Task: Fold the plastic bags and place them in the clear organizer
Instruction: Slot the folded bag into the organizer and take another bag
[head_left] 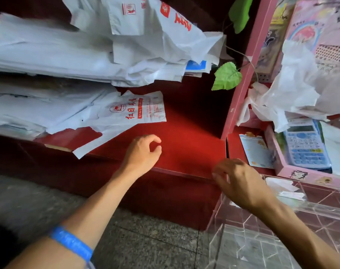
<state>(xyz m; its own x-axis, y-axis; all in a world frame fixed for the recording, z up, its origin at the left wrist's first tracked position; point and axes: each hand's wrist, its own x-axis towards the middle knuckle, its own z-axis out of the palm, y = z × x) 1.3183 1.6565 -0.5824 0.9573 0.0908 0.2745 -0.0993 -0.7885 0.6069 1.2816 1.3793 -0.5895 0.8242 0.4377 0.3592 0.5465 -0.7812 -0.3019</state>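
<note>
White plastic bags with red print lie in a big loose pile (72, 55) across the back left of a red table (184, 148). One flat white bag with red characters (126, 115) lies in front of the pile, its handles hanging over the table's front edge. My left hand (142, 154) hovers just right of that bag with loosely curled fingers, holding nothing. My right hand (237, 181) hangs over the table's right front corner, fingers loosely curled and blurred, also holding nothing. The clear organizer (262, 230) stands at the lower right, below my right hand.
A pink shelf frame (242, 74) rises right of the table, with green leaves (226, 76) beside it. Crumpled clear bags (301, 90), a blue calculator (306, 148) in a pink tray, and a blue card (256, 150) sit further right. Speckled stone floor (146, 239) lies below.
</note>
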